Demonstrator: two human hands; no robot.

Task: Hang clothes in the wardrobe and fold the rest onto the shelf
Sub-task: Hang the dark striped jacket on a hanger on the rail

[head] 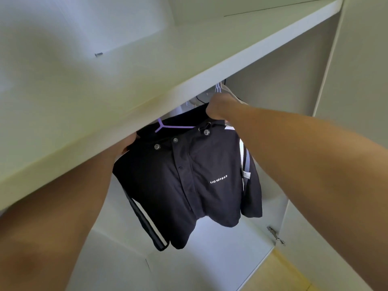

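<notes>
Right hand [218, 108] outstretched, clenched; left hand [128, 143] outstretched, mostly hidden

A dark jacket [199, 185] sits on a purple hanger [168, 126] inside the wardrobe [294, 80], below the shelf [105, 101], with its front facing the camera. The right hand [218, 108] grips the jacket's top edge just beside white hangers [219, 87]. The left hand [128, 143] is at the opposite shoulder, its fingers mostly hidden by the shelf edge. A screw [98, 54] lies on the shelf.
</notes>
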